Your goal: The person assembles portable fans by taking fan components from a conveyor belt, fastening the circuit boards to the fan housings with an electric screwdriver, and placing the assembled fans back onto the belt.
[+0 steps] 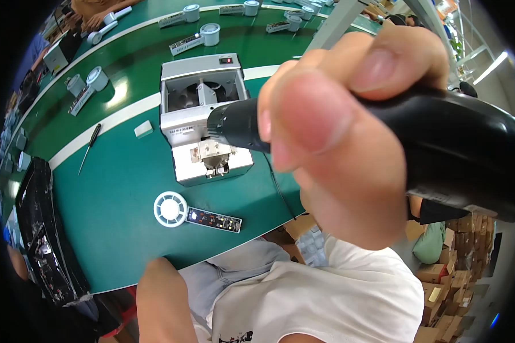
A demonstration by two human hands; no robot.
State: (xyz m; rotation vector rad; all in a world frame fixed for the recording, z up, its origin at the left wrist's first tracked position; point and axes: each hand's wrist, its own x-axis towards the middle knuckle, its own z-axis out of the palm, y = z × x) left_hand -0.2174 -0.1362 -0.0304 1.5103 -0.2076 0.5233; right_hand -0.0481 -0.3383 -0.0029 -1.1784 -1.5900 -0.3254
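Observation:
My right hand (349, 131), close to the camera, is wrapped round a black electric screwdriver (458, 148). Its ribbed nose points left, in front of a grey and white screw feeder (203, 114). Screws are too small to make out there. On the green mat lies a small handheld fan (170, 209) with a round white head and an exposed circuit board (214, 219) along its handle. My left hand (161, 274) is low at the table's front edge, below the fan, its fingers hidden from view.
A screwdriver (90, 147) and a small white block (143, 129) lie left of the feeder. A black plastic-lined bin (46, 246) stands at the left edge. Several fans sit on the green conveyor (137, 68) behind. Cardboard boxes (440, 297) are stacked at right.

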